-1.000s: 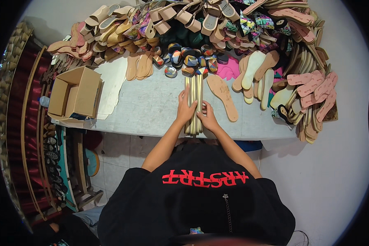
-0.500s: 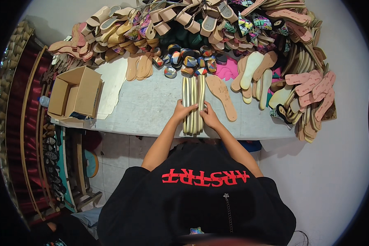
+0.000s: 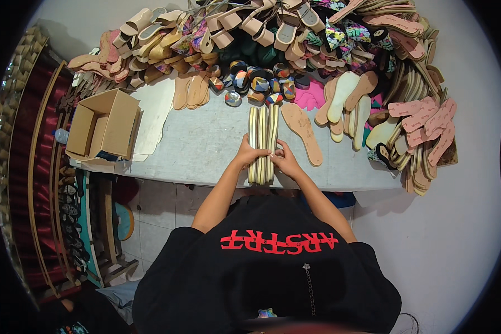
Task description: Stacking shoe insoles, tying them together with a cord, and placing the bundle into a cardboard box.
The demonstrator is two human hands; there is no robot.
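Observation:
A stack of insoles (image 3: 263, 125) stands on its edges at the front of the table, its long edges running away from me. My left hand (image 3: 247, 151) is closed round the stack's left side, thumb laid across the top. From the right, my right hand (image 3: 285, 158) grips the same stack, its thumb and fingers at the upper edges. A single tan insole (image 3: 303, 133) lies flat just right of the stack. Beyond the stack's far end sits a cluster of heel pieces (image 3: 259, 83) with coloured triangle patterns.
An open cardboard box (image 3: 112, 125) stands at the left on white sheets (image 3: 155, 117). Several tan insoles (image 3: 191, 92) lie near the back. Sandals with block heels (image 3: 222, 38) are heaped along the far edge. Pink insoles (image 3: 431, 125) pile up at the right end of the table (image 3: 206, 145).
The stack's insoles sit slightly closer together at the right side, and my right hand's fingers have shifted a little inward. The left hand keeps its place.

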